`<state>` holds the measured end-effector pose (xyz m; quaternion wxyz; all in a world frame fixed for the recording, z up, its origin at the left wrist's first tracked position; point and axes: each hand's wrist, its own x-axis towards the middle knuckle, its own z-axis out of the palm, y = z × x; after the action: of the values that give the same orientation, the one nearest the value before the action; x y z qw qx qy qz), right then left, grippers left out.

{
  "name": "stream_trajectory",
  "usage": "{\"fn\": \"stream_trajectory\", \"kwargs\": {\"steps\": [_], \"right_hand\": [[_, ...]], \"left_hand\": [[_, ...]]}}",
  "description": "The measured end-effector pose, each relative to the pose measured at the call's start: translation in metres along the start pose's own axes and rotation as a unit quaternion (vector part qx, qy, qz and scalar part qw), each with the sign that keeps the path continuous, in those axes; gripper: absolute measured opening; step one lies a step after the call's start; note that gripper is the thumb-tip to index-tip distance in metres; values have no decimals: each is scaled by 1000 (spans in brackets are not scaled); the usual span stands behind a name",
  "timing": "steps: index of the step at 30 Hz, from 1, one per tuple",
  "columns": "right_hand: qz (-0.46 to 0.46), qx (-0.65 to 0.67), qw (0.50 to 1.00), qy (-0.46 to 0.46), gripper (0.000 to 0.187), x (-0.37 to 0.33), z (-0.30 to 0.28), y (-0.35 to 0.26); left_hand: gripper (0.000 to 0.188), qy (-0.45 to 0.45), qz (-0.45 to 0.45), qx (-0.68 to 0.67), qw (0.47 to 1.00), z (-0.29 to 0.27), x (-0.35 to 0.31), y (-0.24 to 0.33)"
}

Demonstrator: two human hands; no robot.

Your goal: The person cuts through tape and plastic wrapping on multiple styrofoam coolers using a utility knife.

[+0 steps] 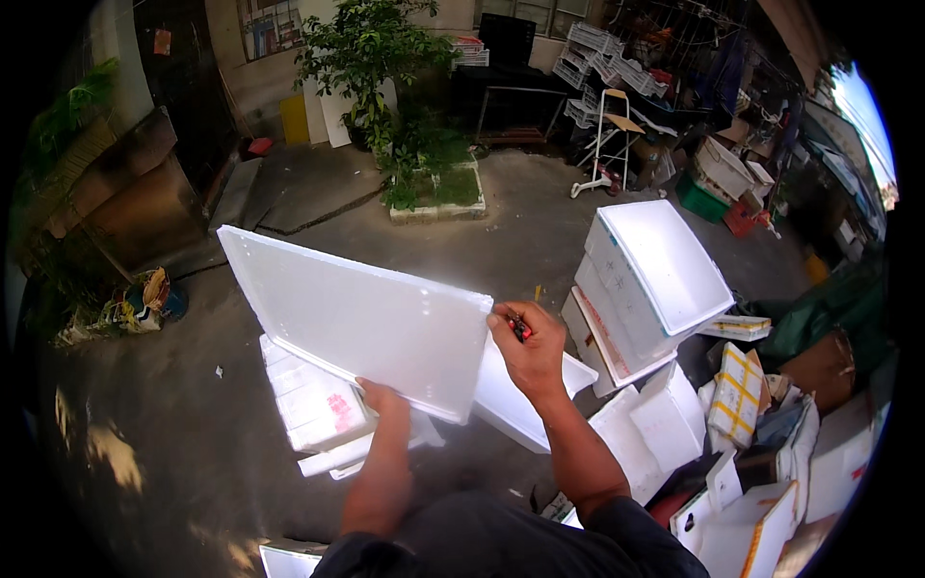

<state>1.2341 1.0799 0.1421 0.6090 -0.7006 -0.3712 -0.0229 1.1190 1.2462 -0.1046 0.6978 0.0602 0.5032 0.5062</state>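
A large white foam box lid [371, 328] is tilted up in front of me, its flat face turned my way. My left hand [385, 397] grips it at the bottom edge; most of the fingers are hidden behind it. At the lid's right upper corner is my right hand [532, 349], closed, with thumb and fingers at the edge. A small red and black object [521, 329] shows inside that hand, too little of it to name. Below the lid lie a white foam box [310, 409] with a pink mark and, partly covered, another white foam piece [525, 424].
A stack of white foam boxes [631, 289] stands to the right. Broken foam boxes [660, 424], a yellow-taped box [737, 395] and cardboard crowd the lower right. Farther off are a planter [438, 207] with a small tree, a folding chair [612, 140] and a green crate [701, 197].
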Motion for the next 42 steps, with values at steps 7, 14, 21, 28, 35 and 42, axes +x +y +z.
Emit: {"fn": "stream_trajectory", "kwargs": {"steps": [7,14,21,28,35,42], "right_hand": [[-21,-96,994,47,11,-4,-5,12],[214,81,972,49,8,-6,-3,30],[309,298,892,141,5,-28,-7,76],[411,301,828,237,9,-73,-42,167],[480,250,792,284,8,-162,-87,256],[584,50,777,230,14,-262,-112,322]], "left_hand": [[57,14,23,17,999,-6,3,6],[56,-8,18,-5,1000,-5,-10,3],[58,-67,-55,-97,992,-13,-2,10],[53,-162,-60,-133,976,-4,18,47],[50,-172,-85,-178,965,-8,30,76],[46,-217,-174,-328,903,20,21,86]]}}
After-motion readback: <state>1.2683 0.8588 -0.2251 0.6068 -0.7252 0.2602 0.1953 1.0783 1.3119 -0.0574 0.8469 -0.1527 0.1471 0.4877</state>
